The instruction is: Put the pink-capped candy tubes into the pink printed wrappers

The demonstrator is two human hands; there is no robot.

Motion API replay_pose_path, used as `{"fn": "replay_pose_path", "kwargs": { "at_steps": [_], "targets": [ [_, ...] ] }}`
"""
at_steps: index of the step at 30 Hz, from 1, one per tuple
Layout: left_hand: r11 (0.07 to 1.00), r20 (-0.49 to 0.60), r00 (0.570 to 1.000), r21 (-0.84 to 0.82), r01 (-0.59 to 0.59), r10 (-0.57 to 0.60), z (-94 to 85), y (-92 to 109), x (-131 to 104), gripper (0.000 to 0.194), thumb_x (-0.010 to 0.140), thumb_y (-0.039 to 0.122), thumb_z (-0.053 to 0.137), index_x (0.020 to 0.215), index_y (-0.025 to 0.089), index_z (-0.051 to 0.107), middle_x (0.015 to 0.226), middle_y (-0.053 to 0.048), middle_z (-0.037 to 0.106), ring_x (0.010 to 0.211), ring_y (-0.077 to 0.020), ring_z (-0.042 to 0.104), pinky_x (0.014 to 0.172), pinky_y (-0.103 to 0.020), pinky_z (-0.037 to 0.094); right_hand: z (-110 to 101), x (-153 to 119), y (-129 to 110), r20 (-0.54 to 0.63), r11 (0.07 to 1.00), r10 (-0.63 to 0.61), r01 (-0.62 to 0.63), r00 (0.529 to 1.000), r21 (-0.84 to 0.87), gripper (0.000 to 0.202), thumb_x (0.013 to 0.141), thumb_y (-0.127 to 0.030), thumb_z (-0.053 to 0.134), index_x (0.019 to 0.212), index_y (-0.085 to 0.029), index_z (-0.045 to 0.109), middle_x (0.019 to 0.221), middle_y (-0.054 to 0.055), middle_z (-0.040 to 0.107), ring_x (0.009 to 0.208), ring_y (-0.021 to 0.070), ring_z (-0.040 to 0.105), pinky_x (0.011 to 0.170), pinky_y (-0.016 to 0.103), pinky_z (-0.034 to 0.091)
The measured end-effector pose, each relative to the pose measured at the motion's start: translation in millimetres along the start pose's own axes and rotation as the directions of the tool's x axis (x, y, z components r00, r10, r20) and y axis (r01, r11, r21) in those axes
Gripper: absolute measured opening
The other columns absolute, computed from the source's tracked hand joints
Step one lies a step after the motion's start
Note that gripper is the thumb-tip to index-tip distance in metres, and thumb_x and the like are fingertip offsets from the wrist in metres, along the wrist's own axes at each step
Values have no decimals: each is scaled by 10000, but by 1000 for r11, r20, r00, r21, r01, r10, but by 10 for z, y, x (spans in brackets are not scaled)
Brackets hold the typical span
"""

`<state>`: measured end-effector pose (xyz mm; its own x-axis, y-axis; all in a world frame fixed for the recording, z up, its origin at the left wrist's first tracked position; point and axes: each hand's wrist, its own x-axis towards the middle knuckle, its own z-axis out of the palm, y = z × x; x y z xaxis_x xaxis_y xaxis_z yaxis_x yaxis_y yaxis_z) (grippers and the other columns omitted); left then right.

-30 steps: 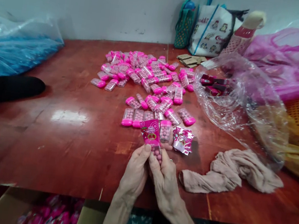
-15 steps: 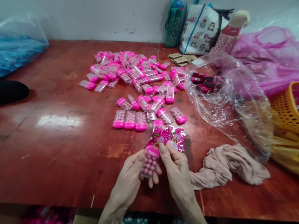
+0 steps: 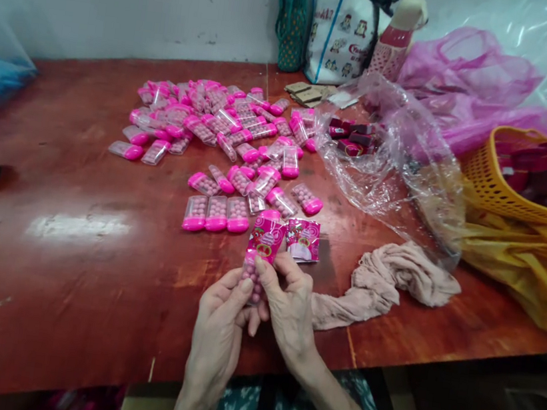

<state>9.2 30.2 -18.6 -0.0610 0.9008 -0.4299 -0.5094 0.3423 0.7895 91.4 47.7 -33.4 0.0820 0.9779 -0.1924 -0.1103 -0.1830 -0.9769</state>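
Low in the middle of the view, my left hand (image 3: pixel 222 312) is closed around a clear candy box (image 3: pixel 248 289) filled with pink balls. My right hand (image 3: pixel 291 301) grips the upper part of the same box, its thumb pressed on the front by the lower edge of a printed pink wrapper (image 3: pixel 267 232). Whether this wrapper is on the held box or on something behind it, I cannot tell. Just right of it lie more printed wrappers (image 3: pixel 303 239). Three candy boxes (image 3: pixel 216 214) stand in a row to the left, and a large heap of similar boxes (image 3: pixel 215 110) lies behind.
A crumpled beige cloth (image 3: pixel 389 281) lies to the right on the red table (image 3: pixel 64 298). Beyond it are a clear plastic bag (image 3: pixel 387 186) and a yellow basket (image 3: pixel 493 180) of dark red packets. A white bag (image 3: pixel 343 36) stands against the wall.
The camera view has turned right, so everything shifts left. My right thumb has moved across onto the front of the held box, and the loose wrappers on the right now show clear of my fingers.
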Motion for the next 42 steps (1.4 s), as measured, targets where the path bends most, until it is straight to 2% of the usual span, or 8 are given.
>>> {"fn": "replay_pose_path", "kwargs": {
  "at_steps": [6, 12, 17, 21, 29, 32, 36, 42],
  "targets": [
    [991, 84, 996, 129, -20, 9, -69, 9, 27, 95, 785, 219, 572, 805, 127, 585, 551, 9, 546, 432, -73, 504, 336, -134, 312, -43, 79, -73, 125, 978, 129, -147, 984, 149, 304, 713, -436, 630, 762, -145, 560, 538, -39, 554, 316, 52, 445, 286, 149, 352],
    [969, 184, 983, 245, -29, -17, -89, -59, 32, 108, 792, 232, 566, 835, 137, 592, 601, 1, 572, 425, -56, 488, 344, -139, 303, -68, 123, -88, 40, 959, 229, -232, 973, 164, 375, 677, -480, 629, 584, -126, 547, 465, -12, 533, 312, 75, 466, 272, 160, 365],
    [989, 65, 998, 150, -14, 4, -56, -86, -4, 147, 741, 247, 625, 833, 132, 616, 521, 36, 524, 336, -22, 383, 302, -121, 269, 65, 45, -74, -88, 992, 116, -111, 989, 59, 306, 692, -331, 633, 520, -152, 453, 462, -57, 400, 382, 40, 350, 329, 150, 298],
    [998, -33, 999, 60, -10, 12, -6, -82, -21, 182, 684, 218, 675, 835, 124, 633, 596, 20, 562, 332, -4, 354, 292, -112, 280, 129, 3, -38, -95, 992, 79, -69, 992, 104, 304, 713, -307, 628, 530, -147, 446, 480, -67, 356, 432, 37, 300, 368, 151, 283],
    [999, 28, 999, 32, 23, -24, 57, -26, 6, 89, 749, 214, 605, 767, 127, 612, 558, -1, 569, 374, -58, 473, 288, -113, 293, -69, 37, -45, 234, 898, 126, -212, 964, 387, 315, 803, -444, 534, 803, -134, 588, 530, -53, 498, 306, 33, 387, 269, 134, 331],
    [1000, -30, 999, 28, -10, 11, 61, -46, -20, 98, 728, 199, 627, 792, 126, 620, 561, 14, 553, 363, -44, 458, 290, -106, 298, 0, -19, -21, 152, 917, 133, -180, 979, 356, 300, 805, -421, 543, 793, -131, 618, 508, -55, 486, 334, 37, 401, 312, 135, 370],
    [998, -116, 992, 28, -48, 50, 51, -62, -42, 128, 693, 192, 661, 798, 122, 635, 609, 22, 555, 331, -6, 385, 282, -100, 280, 131, -98, 37, -21, 953, 108, -98, 994, 286, 236, 786, -357, 589, 756, -129, 639, 615, -13, 558, 576, 79, 530, 553, 158, 479],
    [997, -27, 998, 65, -49, 51, 23, -58, 19, 109, 741, 222, 621, 826, 152, 627, 558, 32, 550, 345, -34, 415, 289, -117, 292, 41, -47, 13, 160, 920, 147, -194, 976, 341, 243, 774, -386, 590, 840, -153, 589, 560, -60, 486, 344, 31, 355, 275, 138, 322]
  ]
}}
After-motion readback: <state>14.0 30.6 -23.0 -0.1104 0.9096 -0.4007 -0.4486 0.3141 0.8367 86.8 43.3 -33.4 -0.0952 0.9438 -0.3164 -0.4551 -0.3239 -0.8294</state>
